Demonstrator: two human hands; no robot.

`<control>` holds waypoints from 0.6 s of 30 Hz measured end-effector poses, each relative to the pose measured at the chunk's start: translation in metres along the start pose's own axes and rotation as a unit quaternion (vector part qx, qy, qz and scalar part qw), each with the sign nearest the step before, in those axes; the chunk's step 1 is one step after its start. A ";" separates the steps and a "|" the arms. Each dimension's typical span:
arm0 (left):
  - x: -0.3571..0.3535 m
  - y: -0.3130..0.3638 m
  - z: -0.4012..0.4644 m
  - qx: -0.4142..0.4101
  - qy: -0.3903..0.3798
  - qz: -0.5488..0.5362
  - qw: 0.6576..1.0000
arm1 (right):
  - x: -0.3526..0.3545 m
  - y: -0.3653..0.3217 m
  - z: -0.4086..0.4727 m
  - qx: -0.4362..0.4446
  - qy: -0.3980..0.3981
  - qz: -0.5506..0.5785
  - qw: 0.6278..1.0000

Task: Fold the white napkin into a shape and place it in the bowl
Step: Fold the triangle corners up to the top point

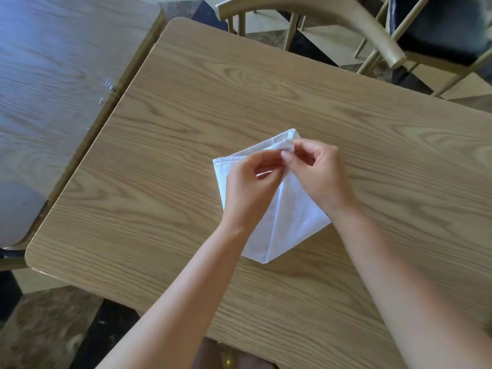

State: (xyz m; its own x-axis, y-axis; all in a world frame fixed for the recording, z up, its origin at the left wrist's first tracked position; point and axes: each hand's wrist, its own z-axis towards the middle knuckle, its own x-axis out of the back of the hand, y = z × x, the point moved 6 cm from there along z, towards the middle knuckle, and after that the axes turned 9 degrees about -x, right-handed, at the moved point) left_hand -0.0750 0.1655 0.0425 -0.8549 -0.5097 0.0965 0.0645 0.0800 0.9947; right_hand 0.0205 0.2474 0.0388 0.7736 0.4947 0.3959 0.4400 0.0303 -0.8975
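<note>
The white napkin (287,222) lies folded into a diamond-like shape in the middle of the wooden table (186,169), one point toward me and one toward the far side. My left hand (247,187) rests over its left half, thumb and fingers pinching a raised layer of cloth. My right hand (319,171) sits over the right half and pinches the same layer near the far corner. The fingertips of both hands meet just below that corner. No bowl is in view.
A second wooden table (58,75) stands close on the left, with a narrow gap between the two. Wooden chairs (332,25) with a dark seat cushion (439,27) stand beyond the far edge. Dark patterned floor shows at the lower left.
</note>
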 end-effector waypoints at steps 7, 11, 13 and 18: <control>0.041 -0.020 0.007 -0.202 0.023 0.311 0.928 | 0.014 0.027 0.036 -0.072 -0.008 0.011 0.997; 0.022 -0.049 0.008 -0.297 -0.130 0.461 0.826 | 0.014 0.033 0.063 -0.048 0.048 -0.098 0.993; 0.009 -0.061 0.006 -0.312 -0.184 0.496 0.789 | 0.013 0.034 0.073 -0.031 0.076 -0.165 0.983; -0.001 -0.083 0.002 -0.269 -0.201 0.533 0.776 | 0.012 0.043 0.087 -0.011 0.131 -0.270 0.954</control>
State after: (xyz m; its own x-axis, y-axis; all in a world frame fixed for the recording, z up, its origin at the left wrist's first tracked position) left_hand -0.0806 0.1615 -0.0400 -0.2517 -0.0828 0.9643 0.9595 -0.1515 0.2374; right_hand 0.0085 0.3302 -0.0117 0.5181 0.1780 0.8366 0.8135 0.1997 -0.5463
